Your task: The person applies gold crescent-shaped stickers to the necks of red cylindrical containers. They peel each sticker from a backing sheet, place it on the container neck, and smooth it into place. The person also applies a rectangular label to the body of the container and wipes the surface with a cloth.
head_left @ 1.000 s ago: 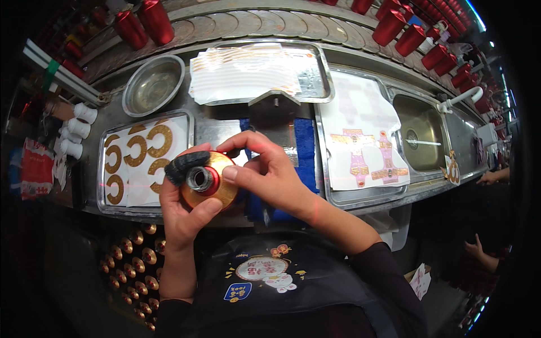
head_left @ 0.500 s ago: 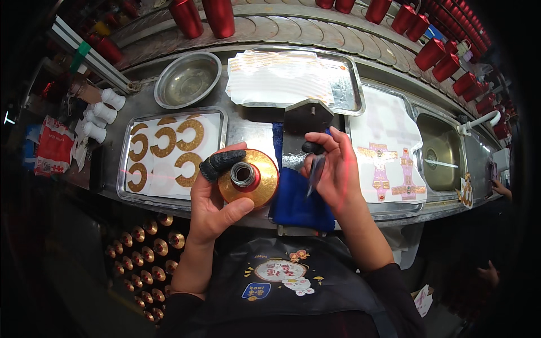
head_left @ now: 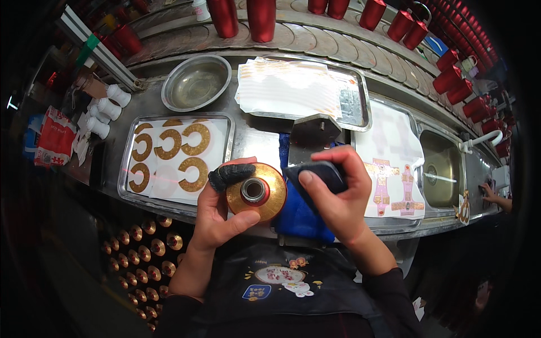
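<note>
**Gold bottle in the left hand, dark pad in the right**

I see my left hand (head_left: 217,211) closed around a gold bottle (head_left: 256,192), held with its silver neck pointing up at the camera, just above the near edge of the worktop (head_left: 256,138); a black cover sits on the forefinger of that hand and rests against the bottle's gold shoulder; my right hand (head_left: 335,197) is closed on a small dark pad (head_left: 315,172), pinched between thumb and fingers, just beside the bottle and, as far as I can tell, not touching it; below the right hand lies a blue cloth (head_left: 298,217) over the worktop's front edge.

To the left stands a steel tray (head_left: 127,169) with a white sheet bearing gold ring-shaped stickers (head_left: 194,138); behind it is a round steel bowl (head_left: 196,83); a second tray (head_left: 360,107) farther back holds a stack of white sheets; to the right a sheet with gold and pink labels (head_left: 389,188) lies beside a sink (head_left: 442,169) with a white tap; red bottles (head_left: 262,17) line the curved shelf at the back; rows of gold bottles (head_left: 149,248) stand below the worktop on my left; another person's hand (head_left: 489,194) shows at the far right edge.
</note>
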`<act>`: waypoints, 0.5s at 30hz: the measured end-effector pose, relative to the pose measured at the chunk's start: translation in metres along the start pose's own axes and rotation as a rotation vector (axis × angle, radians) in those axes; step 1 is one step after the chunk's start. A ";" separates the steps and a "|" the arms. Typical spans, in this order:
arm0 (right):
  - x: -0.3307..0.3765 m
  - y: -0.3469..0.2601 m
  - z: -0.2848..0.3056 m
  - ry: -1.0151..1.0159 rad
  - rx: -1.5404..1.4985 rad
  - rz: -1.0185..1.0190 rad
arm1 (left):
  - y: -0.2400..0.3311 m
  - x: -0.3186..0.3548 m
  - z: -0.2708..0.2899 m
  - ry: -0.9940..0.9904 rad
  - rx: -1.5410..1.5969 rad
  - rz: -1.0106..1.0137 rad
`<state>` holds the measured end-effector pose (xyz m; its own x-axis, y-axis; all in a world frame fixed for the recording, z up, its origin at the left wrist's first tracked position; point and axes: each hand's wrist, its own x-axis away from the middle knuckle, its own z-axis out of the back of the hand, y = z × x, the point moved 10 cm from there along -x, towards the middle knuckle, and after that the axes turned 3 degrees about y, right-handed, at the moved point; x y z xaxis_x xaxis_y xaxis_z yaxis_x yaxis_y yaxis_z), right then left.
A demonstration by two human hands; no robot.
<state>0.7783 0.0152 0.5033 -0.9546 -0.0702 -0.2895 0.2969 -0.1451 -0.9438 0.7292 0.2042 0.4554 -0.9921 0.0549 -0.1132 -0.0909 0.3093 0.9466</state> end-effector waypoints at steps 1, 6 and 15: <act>0.001 -0.015 -0.009 -0.067 -0.026 0.133 | 0.000 0.000 -0.001 -0.006 0.011 -0.004; -0.002 -0.002 0.008 0.137 0.089 -0.011 | -0.009 0.004 0.011 0.130 0.021 0.048; 0.028 -0.055 -0.015 -0.198 0.211 0.594 | 0.004 -0.002 0.005 -0.105 0.050 -0.032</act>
<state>0.7347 0.0358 0.5447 -0.6104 -0.3750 -0.6977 0.7894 -0.2150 -0.5750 0.7318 0.2103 0.4579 -0.9740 0.1423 -0.1763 -0.1152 0.3591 0.9262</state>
